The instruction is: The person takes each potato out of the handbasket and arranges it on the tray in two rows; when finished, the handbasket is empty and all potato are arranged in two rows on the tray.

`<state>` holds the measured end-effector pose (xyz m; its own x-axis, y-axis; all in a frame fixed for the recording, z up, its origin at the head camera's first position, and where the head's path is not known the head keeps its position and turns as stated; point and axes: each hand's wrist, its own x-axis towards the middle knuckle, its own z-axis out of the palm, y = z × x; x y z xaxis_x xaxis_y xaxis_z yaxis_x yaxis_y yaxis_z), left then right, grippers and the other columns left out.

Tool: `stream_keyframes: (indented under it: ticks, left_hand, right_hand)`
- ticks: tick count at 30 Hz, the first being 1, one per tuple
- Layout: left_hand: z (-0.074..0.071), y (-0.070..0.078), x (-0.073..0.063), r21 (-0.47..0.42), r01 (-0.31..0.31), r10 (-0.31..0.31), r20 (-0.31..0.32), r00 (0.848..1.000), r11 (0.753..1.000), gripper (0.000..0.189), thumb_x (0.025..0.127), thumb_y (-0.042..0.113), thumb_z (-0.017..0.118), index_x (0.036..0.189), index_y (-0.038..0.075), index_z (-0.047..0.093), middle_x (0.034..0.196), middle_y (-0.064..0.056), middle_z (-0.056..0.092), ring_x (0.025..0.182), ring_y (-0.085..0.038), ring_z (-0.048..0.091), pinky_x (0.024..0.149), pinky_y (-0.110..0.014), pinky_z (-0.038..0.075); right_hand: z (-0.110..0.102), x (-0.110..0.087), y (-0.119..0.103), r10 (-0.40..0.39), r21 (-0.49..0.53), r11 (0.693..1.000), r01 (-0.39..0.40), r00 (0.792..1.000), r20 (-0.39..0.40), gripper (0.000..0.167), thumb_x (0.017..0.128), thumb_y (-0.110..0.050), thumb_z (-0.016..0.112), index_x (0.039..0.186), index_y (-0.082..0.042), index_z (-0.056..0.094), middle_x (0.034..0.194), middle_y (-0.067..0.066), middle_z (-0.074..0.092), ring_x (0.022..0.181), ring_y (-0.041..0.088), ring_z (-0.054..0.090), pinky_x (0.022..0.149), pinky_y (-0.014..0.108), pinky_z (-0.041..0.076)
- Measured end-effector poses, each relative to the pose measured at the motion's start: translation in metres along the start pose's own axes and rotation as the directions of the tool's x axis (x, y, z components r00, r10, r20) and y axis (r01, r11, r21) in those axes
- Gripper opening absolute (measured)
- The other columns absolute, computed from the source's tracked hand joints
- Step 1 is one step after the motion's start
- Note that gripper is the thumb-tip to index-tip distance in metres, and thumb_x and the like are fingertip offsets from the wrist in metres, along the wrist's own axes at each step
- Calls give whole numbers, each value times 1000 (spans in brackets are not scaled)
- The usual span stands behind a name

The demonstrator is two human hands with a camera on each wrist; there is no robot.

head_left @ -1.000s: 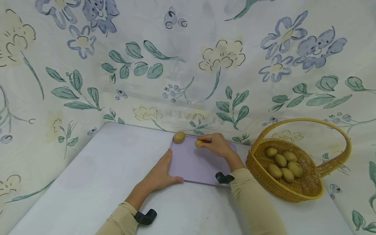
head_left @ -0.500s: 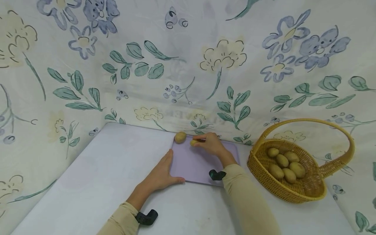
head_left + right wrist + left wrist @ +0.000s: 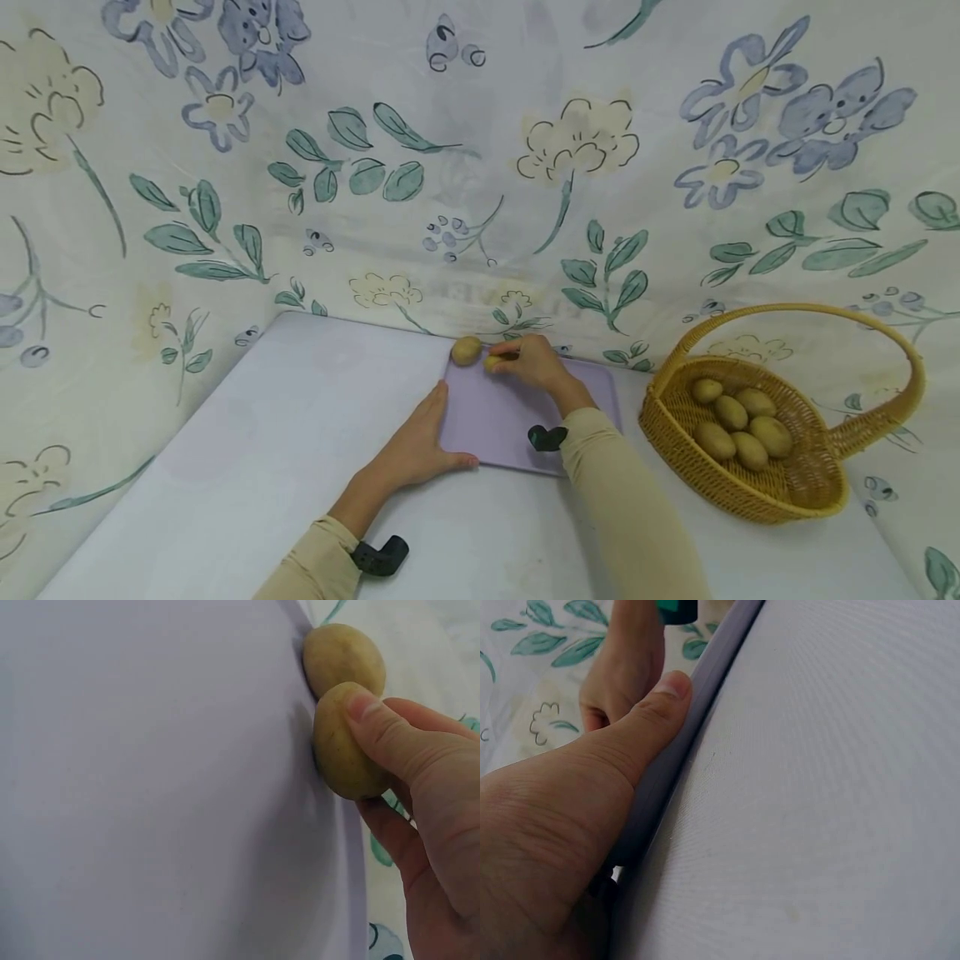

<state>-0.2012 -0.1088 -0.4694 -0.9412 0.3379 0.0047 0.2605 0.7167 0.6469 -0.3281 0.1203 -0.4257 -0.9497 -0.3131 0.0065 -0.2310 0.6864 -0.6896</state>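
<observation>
A lavender tray (image 3: pixel 510 417) lies on the white table. My left hand (image 3: pixel 412 446) rests at its front left corner, fingers along the left edge and thumb at the front edge; the thumb (image 3: pixel 660 705) touches the rim in the left wrist view. My right hand (image 3: pixel 536 362) pinches a potato (image 3: pixel 345 742) between thumb and fingers at the tray's back edge. Right beside it, another potato (image 3: pixel 467 351) sits in the back left corner. In the head view the fingers partly hide the held potato.
A wicker basket (image 3: pixel 690 467) with a tall handle stands to the right of the tray, holding several potatoes (image 3: pixel 770 437). Behind the table hangs a floral cloth (image 3: pixel 450 167). Bare white tabletop (image 3: pixel 300 417) stretches to the left of the tray.
My right hand has moved left along the tray's back edge with its potato, closer to the one in the corner. The left hand stays at the tray's corner.
</observation>
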Motion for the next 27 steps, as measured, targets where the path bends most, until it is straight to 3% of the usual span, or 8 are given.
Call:
stream_keyframes:
  ticks: [15,27]
  left_hand:
    - [0,2,0,-6,2,-2,-3,1000,1000,136,73,66,82,162,-4,5,171,-21,7,159,-35,12,130,-49,19]
    - [1,1,0,-9,14,-14,-2,1000,1000,136,72,66,83,162,-3,6,171,-20,7,160,-34,13,130,-49,20]
  right_hand:
    - [7,9,4,-46,19,999,48,997,-66,28,79,-14,88,106,-17,82,114,2,78,110,20,69,97,34,57]
    - [9,16,1,-14,43,999,15,1000,-27,32,78,-13,89,109,-15,81,116,2,77,117,21,67,104,36,54]
